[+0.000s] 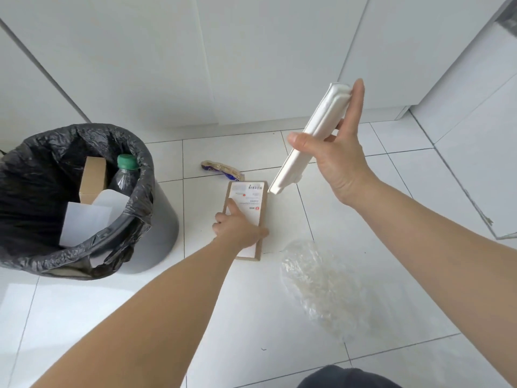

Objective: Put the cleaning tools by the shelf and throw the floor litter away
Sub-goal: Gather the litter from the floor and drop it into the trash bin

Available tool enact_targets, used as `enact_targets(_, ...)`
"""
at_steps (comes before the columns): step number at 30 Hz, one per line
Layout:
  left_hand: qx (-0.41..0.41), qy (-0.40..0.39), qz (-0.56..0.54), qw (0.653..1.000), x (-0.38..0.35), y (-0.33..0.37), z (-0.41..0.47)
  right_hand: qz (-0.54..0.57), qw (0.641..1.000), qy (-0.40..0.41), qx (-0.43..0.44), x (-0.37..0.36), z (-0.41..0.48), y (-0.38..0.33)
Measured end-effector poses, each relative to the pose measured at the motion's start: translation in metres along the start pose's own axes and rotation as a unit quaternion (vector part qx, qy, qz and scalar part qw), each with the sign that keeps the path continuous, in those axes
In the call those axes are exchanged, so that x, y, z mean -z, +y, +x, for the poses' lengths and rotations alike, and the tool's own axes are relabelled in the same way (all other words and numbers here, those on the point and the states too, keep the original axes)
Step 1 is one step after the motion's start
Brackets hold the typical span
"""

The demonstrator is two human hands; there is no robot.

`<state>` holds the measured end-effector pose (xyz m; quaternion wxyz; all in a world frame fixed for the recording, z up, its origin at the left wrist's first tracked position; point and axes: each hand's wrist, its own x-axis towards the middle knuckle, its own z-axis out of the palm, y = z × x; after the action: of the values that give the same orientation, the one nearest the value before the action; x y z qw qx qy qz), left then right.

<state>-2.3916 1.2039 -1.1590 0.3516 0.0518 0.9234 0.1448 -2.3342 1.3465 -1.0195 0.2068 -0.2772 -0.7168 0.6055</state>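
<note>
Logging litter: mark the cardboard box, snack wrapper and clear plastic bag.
cardboard box (251,201), head view, white label.
snack wrapper (221,169), head view, middle.
clear plastic bag (321,285), head view, crumpled middle.

left hand (238,230) grips box (249,198) (right hand (340,161): tray (314,134))

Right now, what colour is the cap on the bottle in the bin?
Green: the bottle cap shows clearly in the head view.
</note>
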Motion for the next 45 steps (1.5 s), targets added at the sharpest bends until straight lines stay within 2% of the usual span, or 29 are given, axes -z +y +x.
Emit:
enact_targets(4, -0.022, 0.012, -0.144, 0.989, 0.045, 0.022, -0.029, 0.026, 0.996, 0.078, 0.035, -0.003, 0.005, -0.028)
enact_targets(7, -0.058, 0.02, -0.249, 0.967, 0.089, 0.032, -0.057, 0.051, 0.987, 0.134, 0.068, -0.011, 0.003, -0.06)
enact_targets(12, -0.121, 0.069, -0.307, 0.941, 0.159, 0.015, -0.114, 0.092, 0.978, 0.157, 0.1, -0.037, -0.014, -0.114)
enact_targets(15, -0.153, 0.152, -0.331, 0.918, 0.206, -0.015, -0.135, 0.119, 0.979, 0.126, 0.11, -0.056, -0.027, -0.132)
enact_targets(18, -0.158, 0.234, -0.292, 0.914, 0.242, -0.066, -0.145, 0.13, 0.98, 0.082, 0.124, -0.083, -0.041, -0.143)
enact_targets(21, -0.115, 0.234, -0.241, 0.935, 0.248, -0.116, -0.142, 0.121, 0.983, 0.03, 0.136, -0.107, -0.054, -0.145)
enact_targets(25, -0.069, 0.207, -0.114, 0.969, 0.235, -0.151, -0.124, 0.102, 0.982, -0.042, 0.154, -0.13, -0.07, -0.143)
enact_targets(28, -0.04, 0.167, -0.116, 0.978, 0.228, -0.158, -0.112, 0.104, 0.98, -0.082, 0.146, -0.141, -0.079, -0.14)
enact_targets(30, -0.032, 0.167, -0.14, 0.976, 0.227, -0.161, -0.108, 0.099, 0.98, -0.111, 0.134, -0.149, -0.083, -0.137)
enact_targets(34, -0.037, 0.235, -0.175, 0.955, 0.239, -0.173, -0.106, 0.085, 0.976, -0.174, 0.101, -0.17, -0.087, -0.129)
enact_targets(40, -0.064, 0.306, -0.22, 0.924, 0.259, -0.191, -0.117, 0.068, 0.962, -0.264, -0.002, -0.209, -0.084, -0.107)
enact_targets(43, -0.071, 0.315, -0.232, 0.918, 0.258, -0.193, -0.121, -0.018, 0.955, -0.291, -0.05, -0.221, -0.081, -0.097)
enact_targets(45, -0.074, 0.312, -0.23, 0.919, 0.254, -0.192, -0.121, -0.077, 0.957, -0.279, -0.037, -0.219, -0.079, -0.092)
